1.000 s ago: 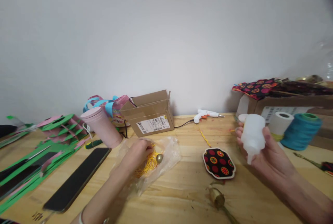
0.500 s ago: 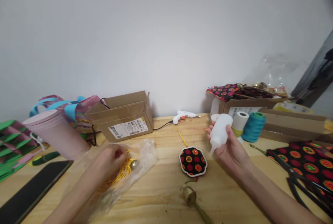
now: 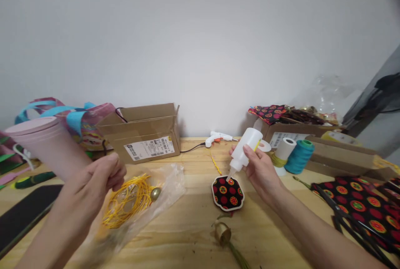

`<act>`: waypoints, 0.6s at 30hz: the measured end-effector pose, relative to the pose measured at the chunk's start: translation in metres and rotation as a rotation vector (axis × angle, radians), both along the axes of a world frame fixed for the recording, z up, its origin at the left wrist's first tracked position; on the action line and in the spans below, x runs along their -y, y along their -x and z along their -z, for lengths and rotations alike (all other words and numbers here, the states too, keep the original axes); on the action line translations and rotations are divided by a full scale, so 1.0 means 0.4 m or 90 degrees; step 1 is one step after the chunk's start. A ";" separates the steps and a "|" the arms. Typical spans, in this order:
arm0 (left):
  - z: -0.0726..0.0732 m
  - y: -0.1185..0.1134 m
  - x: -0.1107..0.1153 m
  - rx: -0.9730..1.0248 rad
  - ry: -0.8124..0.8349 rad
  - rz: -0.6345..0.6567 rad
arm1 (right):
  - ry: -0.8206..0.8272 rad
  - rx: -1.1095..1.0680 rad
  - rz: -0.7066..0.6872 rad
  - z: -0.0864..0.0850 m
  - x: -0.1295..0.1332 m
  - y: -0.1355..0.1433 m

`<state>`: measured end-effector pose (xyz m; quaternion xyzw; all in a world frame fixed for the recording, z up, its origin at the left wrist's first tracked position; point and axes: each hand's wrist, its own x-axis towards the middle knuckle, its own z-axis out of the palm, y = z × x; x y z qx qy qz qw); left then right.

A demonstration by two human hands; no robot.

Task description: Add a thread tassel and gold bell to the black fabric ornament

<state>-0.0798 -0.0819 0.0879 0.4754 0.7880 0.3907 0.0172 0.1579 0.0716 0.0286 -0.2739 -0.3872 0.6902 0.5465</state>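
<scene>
My right hand (image 3: 261,169) grips a white squeeze bottle (image 3: 246,148), tipped so that its narrow nozzle points down. The nozzle tip meets the upper part of a black patterned fabric pendant (image 3: 227,194) in view; whether it touches I cannot tell. A yellow cord (image 3: 215,164) runs from the pendant's top, and a bell-like bead with a green tassel (image 3: 223,234) lies below it. My left hand (image 3: 104,177) is closed in the air, fingers curled; what they hold, if anything, is hidden. Beside it, yellow string (image 3: 129,200) and a round brass-coloured bell (image 3: 155,194) lie on a clear plastic bag (image 3: 168,183).
A white glue gun (image 3: 215,137) lies by the wall, its cable leading to a cardboard box (image 3: 140,131). Thread spools (image 3: 299,156) stand at right, near scissors (image 3: 340,214) on patterned fabric (image 3: 359,194). A pink cup (image 3: 46,144) and a dark phone (image 3: 25,214) are at left.
My right hand has brought the bottle left, so its nozzle is now over the pendant. My left hand has moved left, off the string and bag. The view has shifted slightly.
</scene>
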 end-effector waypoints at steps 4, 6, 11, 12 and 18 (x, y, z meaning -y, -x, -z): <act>0.046 -0.101 -0.033 -0.088 -0.083 0.105 | -0.041 0.053 0.069 0.046 0.010 0.010; 0.099 -0.159 -0.063 -0.124 -0.032 0.317 | -0.054 0.077 0.093 0.064 0.017 0.008; 0.205 -0.230 -0.120 -0.204 0.075 0.580 | -0.123 0.172 0.102 0.059 0.038 0.001; 0.212 -0.230 -0.123 -0.202 0.077 0.593 | -0.142 0.190 0.098 0.055 0.041 0.001; 0.223 -0.207 -0.120 -0.142 0.085 0.620 | -0.211 0.269 0.076 0.059 0.038 0.005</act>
